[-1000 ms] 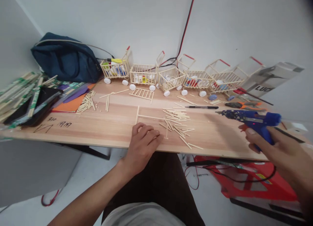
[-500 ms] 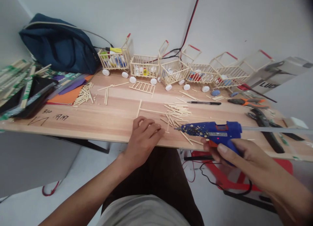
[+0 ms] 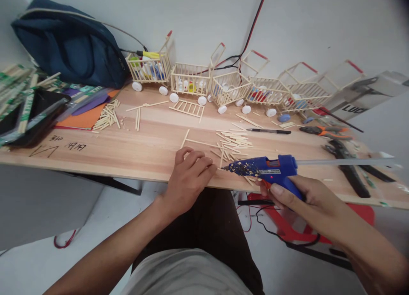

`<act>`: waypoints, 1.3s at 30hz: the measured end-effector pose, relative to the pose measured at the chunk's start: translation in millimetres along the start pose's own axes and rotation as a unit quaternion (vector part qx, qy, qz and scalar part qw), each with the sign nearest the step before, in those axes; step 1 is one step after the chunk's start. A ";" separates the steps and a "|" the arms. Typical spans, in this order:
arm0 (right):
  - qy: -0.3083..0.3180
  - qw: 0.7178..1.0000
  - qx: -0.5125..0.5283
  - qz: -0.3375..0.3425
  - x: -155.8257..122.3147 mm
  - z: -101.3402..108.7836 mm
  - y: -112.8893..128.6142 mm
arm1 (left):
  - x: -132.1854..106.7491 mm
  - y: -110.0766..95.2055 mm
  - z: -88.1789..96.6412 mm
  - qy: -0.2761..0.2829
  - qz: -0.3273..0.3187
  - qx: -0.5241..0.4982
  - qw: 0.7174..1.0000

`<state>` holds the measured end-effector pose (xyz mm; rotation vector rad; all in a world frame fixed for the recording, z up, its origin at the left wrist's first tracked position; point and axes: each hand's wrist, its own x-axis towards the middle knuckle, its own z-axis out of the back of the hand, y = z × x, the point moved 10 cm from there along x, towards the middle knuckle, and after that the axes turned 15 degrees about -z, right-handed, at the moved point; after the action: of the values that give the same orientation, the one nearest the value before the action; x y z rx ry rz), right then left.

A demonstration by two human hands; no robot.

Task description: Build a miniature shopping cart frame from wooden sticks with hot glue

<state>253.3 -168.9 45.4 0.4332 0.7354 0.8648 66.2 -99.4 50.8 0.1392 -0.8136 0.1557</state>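
My right hand [image 3: 300, 197] grips a blue hot glue gun [image 3: 265, 166] with a red light lit and a clear glue stick jutting out behind it. Its nozzle points left, close to the fingertips of my left hand [image 3: 188, 176]. That hand rests curled on the front edge of the wooden table [image 3: 143, 154], fingers pressed down on a thin wooden stick that I can barely see. A loose pile of wooden sticks [image 3: 231, 144] lies just beyond both hands, with a small T-shaped stick frame [image 3: 191, 141] beside it.
Several stick-built carts [image 3: 223, 88] with white wheels line the back wall. A ladder-like stick panel [image 3: 188, 108], a black pen [image 3: 268, 131], pliers [image 3: 322, 131], a dark blue bag [image 3: 70, 44], stick bundles [image 3: 107, 116] and coloured sheets [image 3: 79, 116] are also there. A red stool [image 3: 319, 227] stands below.
My right hand has swung the glue gun from the far right toward my left hand, bringing the nozzle near its fingertips. The left hand has stayed put.
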 end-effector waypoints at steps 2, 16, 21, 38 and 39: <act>-0.007 0.999 0.004 -0.036 -0.7 -0.7 -5.7 | 0.8 -0.2 0.5 0.000 -0.001 0.000 1.000; -0.022 0.997 -0.060 0.051 0.2 0.5 16.5 | -1.5 -0.1 0.6 -0.010 -0.005 0.009 1.000; -0.019 0.996 -0.064 0.057 1.0 0.2 20.6 | -2.1 1.3 -1.1 -0.005 0.004 0.005 1.000; -0.002 0.994 -0.088 0.063 3.1 -1.8 17.2 | -2.2 1.3 0.1 -0.009 0.001 0.004 1.000; -0.001 0.994 -0.091 0.061 3.5 -1.9 16.0 | -2.3 1.3 0.0 -0.009 0.001 0.003 1.000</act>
<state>245.1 -156.6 52.5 0.3190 0.6266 1.0364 64.4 -98.3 49.2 0.1467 -0.8318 0.1590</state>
